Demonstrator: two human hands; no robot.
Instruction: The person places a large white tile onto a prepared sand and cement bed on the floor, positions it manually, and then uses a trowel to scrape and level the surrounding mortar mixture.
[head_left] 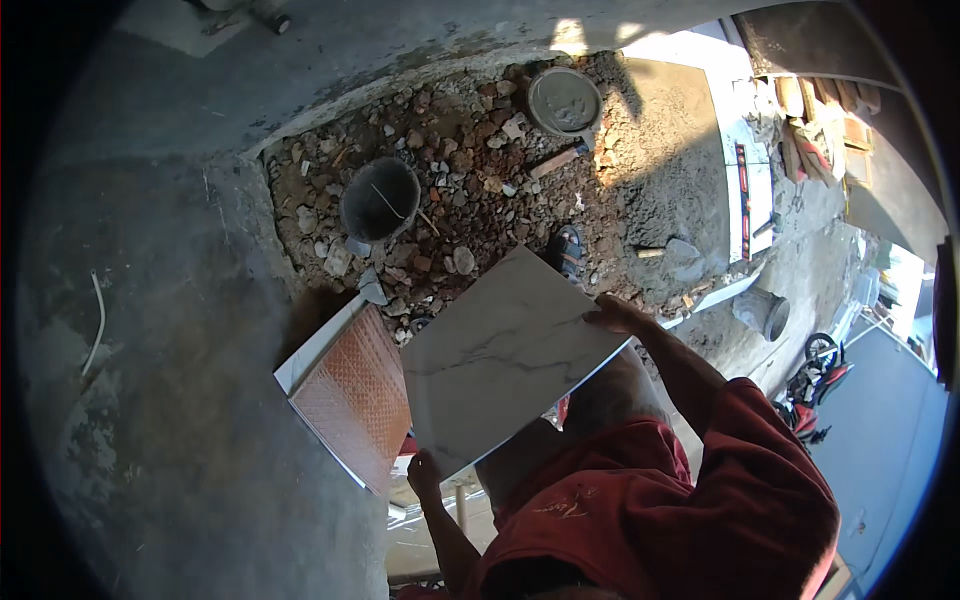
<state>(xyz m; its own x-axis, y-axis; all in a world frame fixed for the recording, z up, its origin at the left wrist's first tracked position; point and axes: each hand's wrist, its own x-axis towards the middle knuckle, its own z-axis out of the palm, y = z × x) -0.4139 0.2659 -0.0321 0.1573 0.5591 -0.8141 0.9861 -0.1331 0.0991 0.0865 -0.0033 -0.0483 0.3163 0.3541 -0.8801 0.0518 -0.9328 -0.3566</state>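
I hold a square, grey-white marble-look tile [505,355] by opposite corners, tilted in front of my legs. My left hand [425,472] is closed on its lower left corner and my right hand [612,315] grips its right corner. Just left of it lean other tiles [348,400], one showing an orange patterned back. A sandalled foot [566,250] shows beyond the held tile, on the rubble.
Rubble [455,140] holds a dark bucket [380,200], a mortar tub [563,100] and a hammer [560,158]. Rightward are wet mortar [680,150], a trowel [682,260], a level [743,200], white tiles [760,225], another bucket [758,314] and a motorbike [810,385].
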